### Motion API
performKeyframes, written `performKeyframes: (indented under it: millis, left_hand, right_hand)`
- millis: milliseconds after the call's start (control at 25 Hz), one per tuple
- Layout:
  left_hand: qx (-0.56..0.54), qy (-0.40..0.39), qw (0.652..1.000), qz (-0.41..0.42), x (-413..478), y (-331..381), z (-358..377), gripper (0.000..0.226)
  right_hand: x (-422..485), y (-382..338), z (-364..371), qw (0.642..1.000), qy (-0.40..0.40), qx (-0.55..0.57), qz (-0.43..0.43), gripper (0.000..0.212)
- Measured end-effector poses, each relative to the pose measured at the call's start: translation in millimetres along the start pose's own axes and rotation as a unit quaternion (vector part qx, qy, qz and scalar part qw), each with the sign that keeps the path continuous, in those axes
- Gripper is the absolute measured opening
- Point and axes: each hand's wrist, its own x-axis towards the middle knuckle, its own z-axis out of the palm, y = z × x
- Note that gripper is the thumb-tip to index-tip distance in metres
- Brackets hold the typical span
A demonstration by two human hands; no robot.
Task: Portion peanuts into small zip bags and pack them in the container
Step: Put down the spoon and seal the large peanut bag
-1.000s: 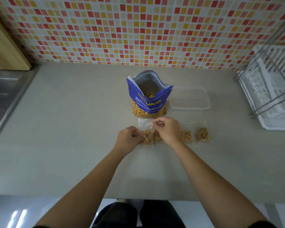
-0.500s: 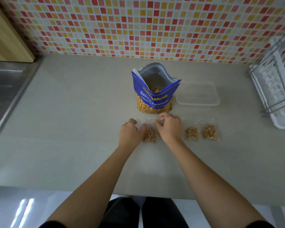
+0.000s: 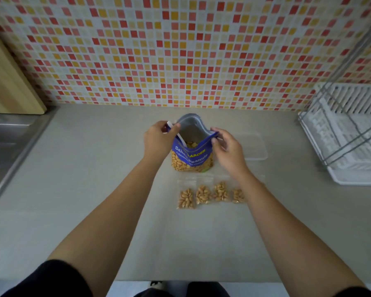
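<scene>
Both arms reach forward from the bottom of the view, bare below the dark sleeves (image 3: 58, 279), and converge toward the middle. The left grip (image 3: 157, 141) shows its back to the camera, wrist straight, with thumb and forefinger pinching the left top corner of the peanut bag (image 3: 191, 156). The right grip (image 3: 228, 147) is about level with it, wrist bent slightly inward. Its thumb and forefinger pinch the bag's right top edge, and the other fingers curl loosely behind. The two grips are apart, one on each side of the bag's mouth.
</scene>
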Motion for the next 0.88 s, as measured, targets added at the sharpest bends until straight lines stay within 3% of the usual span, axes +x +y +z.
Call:
performKeyframes:
  millis: [120, 320, 560, 640, 760, 800, 880]
  left_hand:
    - [-0.023, 0.005, 1.000, -0.018, 4, 5, 0, 0.030]
    - [-0.033, -0.001, 0.999, -0.019, 19, 13, -8, 0.029]
    - [-0.086, 0.037, 0.994, 0.052, 23, 33, -57, 0.020]
    - [-0.242, 0.105, 0.964, -0.009, 20, 11, -71, 0.012]
    - [-0.487, 0.175, 0.845, -0.132, 9, -44, -69, 0.022]
    - [-0.499, 0.179, 0.832, -0.162, 3, -64, -61, 0.025]
    - [-0.464, 0.172, 0.842, -0.213, -8, -97, -42, 0.029]
  right_hand:
    - [-1, -2, 2, 0.997, 0.018, 0.066, 0.022, 0.015]
    - [9, -7, 16, 0.995, 0.045, 0.081, 0.033, 0.009]
    - [21, -4, 20, 0.993, 0.049, 0.108, 0.028, 0.012]
    - [22, -3, 20, 0.993, 0.048, 0.106, 0.028, 0.012]
    - [24, -1, 20, 0.992, 0.043, 0.113, 0.037, 0.014]
    - [24, -1, 21, 0.992, 0.044, 0.115, 0.038, 0.016]
    - [23, 1, 22, 0.991, 0.052, 0.120, 0.036, 0.019]
